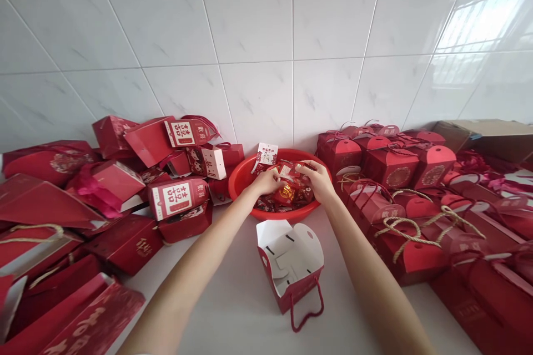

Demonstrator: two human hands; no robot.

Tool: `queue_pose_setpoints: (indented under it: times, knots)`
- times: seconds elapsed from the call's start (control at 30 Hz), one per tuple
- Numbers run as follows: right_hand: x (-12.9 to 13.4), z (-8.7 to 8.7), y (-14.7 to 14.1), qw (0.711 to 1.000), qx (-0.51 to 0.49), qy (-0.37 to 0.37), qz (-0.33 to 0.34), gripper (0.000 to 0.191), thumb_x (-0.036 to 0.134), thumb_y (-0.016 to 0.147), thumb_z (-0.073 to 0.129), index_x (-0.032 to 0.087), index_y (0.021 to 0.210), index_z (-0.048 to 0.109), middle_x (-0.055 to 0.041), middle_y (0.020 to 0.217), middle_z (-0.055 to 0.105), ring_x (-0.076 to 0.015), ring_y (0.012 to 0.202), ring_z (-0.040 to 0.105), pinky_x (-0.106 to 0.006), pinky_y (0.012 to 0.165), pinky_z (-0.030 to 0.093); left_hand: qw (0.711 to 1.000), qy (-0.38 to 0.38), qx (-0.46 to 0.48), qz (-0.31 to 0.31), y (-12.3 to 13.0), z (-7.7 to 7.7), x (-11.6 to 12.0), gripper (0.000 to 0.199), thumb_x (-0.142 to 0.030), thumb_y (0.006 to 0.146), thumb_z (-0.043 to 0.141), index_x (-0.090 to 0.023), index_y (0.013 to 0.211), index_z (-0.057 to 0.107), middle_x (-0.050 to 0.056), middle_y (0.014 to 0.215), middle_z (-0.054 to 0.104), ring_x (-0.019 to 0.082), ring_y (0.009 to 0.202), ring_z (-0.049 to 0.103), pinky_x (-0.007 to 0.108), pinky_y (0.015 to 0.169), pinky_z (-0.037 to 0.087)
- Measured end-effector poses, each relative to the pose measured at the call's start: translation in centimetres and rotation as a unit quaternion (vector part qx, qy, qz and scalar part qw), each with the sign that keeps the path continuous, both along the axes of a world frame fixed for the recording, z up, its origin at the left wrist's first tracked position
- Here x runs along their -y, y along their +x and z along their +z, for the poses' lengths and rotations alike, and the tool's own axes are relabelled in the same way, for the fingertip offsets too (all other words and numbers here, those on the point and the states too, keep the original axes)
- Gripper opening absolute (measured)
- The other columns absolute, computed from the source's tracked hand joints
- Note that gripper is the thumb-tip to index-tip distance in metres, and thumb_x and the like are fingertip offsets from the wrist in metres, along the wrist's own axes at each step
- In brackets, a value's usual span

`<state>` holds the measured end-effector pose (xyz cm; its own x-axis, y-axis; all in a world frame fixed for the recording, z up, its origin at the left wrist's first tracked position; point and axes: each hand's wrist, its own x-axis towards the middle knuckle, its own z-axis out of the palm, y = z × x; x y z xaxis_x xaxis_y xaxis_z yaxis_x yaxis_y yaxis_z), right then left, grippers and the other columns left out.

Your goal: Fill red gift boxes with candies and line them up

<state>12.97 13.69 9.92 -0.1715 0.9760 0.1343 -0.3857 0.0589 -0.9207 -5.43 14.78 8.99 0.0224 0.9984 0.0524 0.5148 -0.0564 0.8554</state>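
Observation:
Both my hands are inside a red plastic basin [240, 180] that holds several small red and gold wrapped packets. My left hand [268, 180] is closed in a pinch at the left side of a small red packet [286, 171] with a pale patch. My right hand [317, 178] pinches red wrapping at the right side, with the thumb on top. Fingertips partly cover what they grip. Below the packet shows a shiny gold-printed one [285, 193]. In front of the basin stands an open red gift box [293, 260], white inside, its dark red cord handle hanging forward.
Red gift boxes [122, 244] lie heaped on the left, some with white labels [175, 199]. On the right, closed red boxes [395, 166] stand in rows, several with rope handles. A brown carton [491, 133] is at the far right. A tiled wall [258, 89] rises behind.

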Motion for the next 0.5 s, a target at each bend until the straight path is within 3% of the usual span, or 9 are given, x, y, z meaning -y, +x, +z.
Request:
queue_pose_setpoints:
  times: [0.13, 0.2, 0.3, 0.4, 0.5]
  knots:
    - [-0.1, 0.0, 0.0, 1.0, -0.018, -0.011, 0.023, 0.033, 0.034, 0.051, 0.085, 0.017, 0.075, 0.07, -0.0011, 0.074, 0.071, -0.0132, 0.065, 0.062, -0.023, 0.058, 0.048, 0.999, 0.006, -0.045, -0.021, 0.2, 0.0, 0.3, 0.037, -0.043, 0.049, 0.09, -0.02, 0.057, 0.062, -0.004, 0.052, 0.058, 0.02, 0.061, 0.06, 0.029, 0.063, 0.046]
    - [-0.1, 0.2, 0.1, 0.999, -0.03, -0.025, 0.024, 0.033, 0.035, 0.051, 0.086, 0.018, 0.074, 0.069, -0.0006, 0.073, 0.07, -0.0127, 0.062, 0.061, -0.023, 0.055, 0.048, 0.998, 0.044, -0.036, -0.032, 0.5, 0.8, 0.7, 0.036, -0.046, 0.054, 0.087, -0.019, 0.063, 0.065, 0.0, 0.061, 0.066, 0.022, 0.068, 0.064, 0.031, 0.068, 0.049]
    - [0.2, 1.3, 0.6, 0.997, -0.052, -0.052, 0.034, 0.037, 0.037, 0.05, 0.087, 0.018, 0.074, 0.068, 0.0006, 0.07, 0.068, -0.0119, 0.06, 0.061, -0.022, 0.053, 0.048, 0.991, 0.127, 0.005, -0.035, 0.9, 2.4, 2.1, 0.033, -0.047, 0.068, 0.077, -0.017, 0.081, 0.071, 0.006, 0.089, 0.076, 0.026, 0.091, 0.068, 0.034, 0.084, 0.051]
    - [1.6, 3.4, 2.0, 0.994, -0.023, -0.024, 0.107, 0.038, 0.039, 0.054, 0.089, 0.018, 0.078, 0.068, 0.0007, 0.071, 0.067, -0.0123, 0.061, 0.062, -0.023, 0.055, 0.049, 0.98, 0.188, 0.053, -0.03, 0.4, 3.6, 4.3, 0.036, -0.042, 0.074, 0.07, -0.018, 0.101, 0.072, 0.008, 0.113, 0.074, 0.027, 0.109, 0.066, 0.037, 0.098, 0.049]
    - [4.3, 6.0, 3.6, 0.961, 0.104, 0.097, 0.236, 0.031, 0.039, 0.069, 0.083, 0.016, 0.086, 0.07, -0.0003, 0.074, 0.068, -0.0126, 0.066, 0.063, -0.024, 0.064, 0.051, 0.967, 0.226, 0.116, -0.023, -0.8, 4.4, 6.9, 0.032, -0.037, 0.072, 0.074, -0.019, 0.098, 0.075, 0.008, 0.116, 0.073, 0.029, 0.113, 0.065, 0.041, 0.101, 0.049]
